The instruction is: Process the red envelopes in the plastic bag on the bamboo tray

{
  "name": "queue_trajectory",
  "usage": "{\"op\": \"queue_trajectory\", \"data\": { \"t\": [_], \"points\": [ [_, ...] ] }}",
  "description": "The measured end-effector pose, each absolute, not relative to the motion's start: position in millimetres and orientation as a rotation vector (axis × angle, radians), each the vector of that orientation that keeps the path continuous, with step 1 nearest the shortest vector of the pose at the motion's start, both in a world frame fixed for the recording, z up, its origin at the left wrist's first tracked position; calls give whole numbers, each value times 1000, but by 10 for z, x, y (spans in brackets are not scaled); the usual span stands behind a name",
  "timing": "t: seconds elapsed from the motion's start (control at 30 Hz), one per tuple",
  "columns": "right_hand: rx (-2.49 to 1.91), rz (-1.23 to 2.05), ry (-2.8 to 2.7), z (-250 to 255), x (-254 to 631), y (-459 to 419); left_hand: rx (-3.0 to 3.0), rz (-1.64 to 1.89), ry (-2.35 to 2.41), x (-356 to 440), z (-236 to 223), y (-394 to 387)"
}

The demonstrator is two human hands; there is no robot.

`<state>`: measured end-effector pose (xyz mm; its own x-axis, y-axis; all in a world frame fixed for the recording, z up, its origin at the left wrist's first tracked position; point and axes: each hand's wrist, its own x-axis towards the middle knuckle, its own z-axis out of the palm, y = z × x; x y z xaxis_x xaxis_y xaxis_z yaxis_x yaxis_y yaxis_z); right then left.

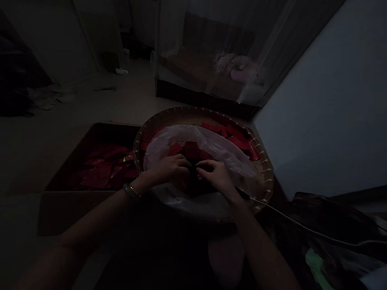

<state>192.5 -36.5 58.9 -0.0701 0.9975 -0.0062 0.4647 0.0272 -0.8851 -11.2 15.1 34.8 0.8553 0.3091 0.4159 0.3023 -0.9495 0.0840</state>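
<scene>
The scene is very dim. A round woven basket [265,168] holds red packets [239,142] and a clear plastic bag [219,153] with more red packets inside. My left hand [171,168], a bangle on its wrist, and my right hand [216,174] meet at the bag's near side. Both have their fingers curled and pinched together around something small and dark that I cannot make out.
A cardboard box [76,189] with several red packets stands left of the basket. A white cable [307,229] runs right from the basket. A pale wall rises on the right. A netted enclosure [219,66] stands behind. Dark clutter lies at the right.
</scene>
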Motion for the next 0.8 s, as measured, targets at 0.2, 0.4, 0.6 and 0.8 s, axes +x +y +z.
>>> {"op": "queue_trajectory", "data": {
  "t": [0.2, 0.4, 0.6, 0.8],
  "points": [
    [-1609, 901, -1781, 548, 1933, -329, 3013, 681, 513, -128, 327, 161],
    [-1792, 726, -2409, 268, 1956, -513, 3014, 700, 500, -133, 317, 162],
    [-1893, 620, -2410, 97, 1890, -487, 3004, 707, 502, -150, 302, 167],
    [-1770, 623, -2203, 141, 2061, -452, 3009, 646, 513, -154, 325, 157]
  ]
}}
